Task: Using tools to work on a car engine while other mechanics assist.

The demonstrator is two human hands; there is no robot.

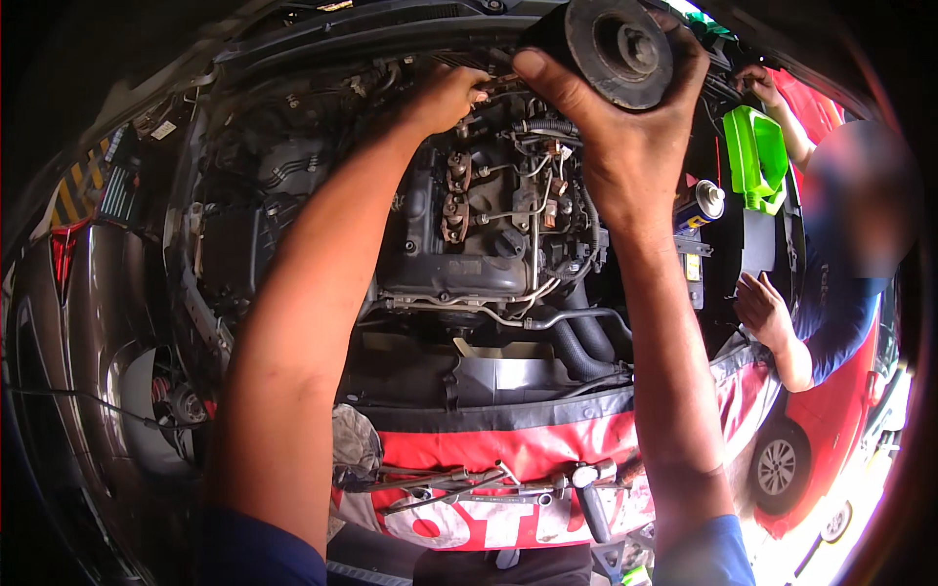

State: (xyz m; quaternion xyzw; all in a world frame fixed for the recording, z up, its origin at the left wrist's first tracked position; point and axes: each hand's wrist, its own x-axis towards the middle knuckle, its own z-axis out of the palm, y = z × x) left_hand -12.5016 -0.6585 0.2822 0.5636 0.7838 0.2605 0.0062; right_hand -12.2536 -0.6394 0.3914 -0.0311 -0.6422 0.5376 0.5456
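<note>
In the open engine bay, my right hand (635, 146) is wrapped around a heavy dark metal cylinder (618, 59) with a round flat end and a bolt at its centre. The cylinder is lifted close to the camera, above the back right of the engine (459, 269). My left hand (451, 100) is closed at the rear of the engine, gripping a thin rod (503, 81) that runs toward the cylinder. Whether the rod joins the cylinder is hidden. Rusty injector clamps (456, 217) and thin metal pipes show between my forearms.
Wrenches and sockets (449, 485) lie on the red-and-white cover (430, 444) over the front edge. At right, a spray can (700, 207) and a cut green jug (754, 156) stand beside a co-worker's hands (767, 311). A dark car (107, 293) is parked at left.
</note>
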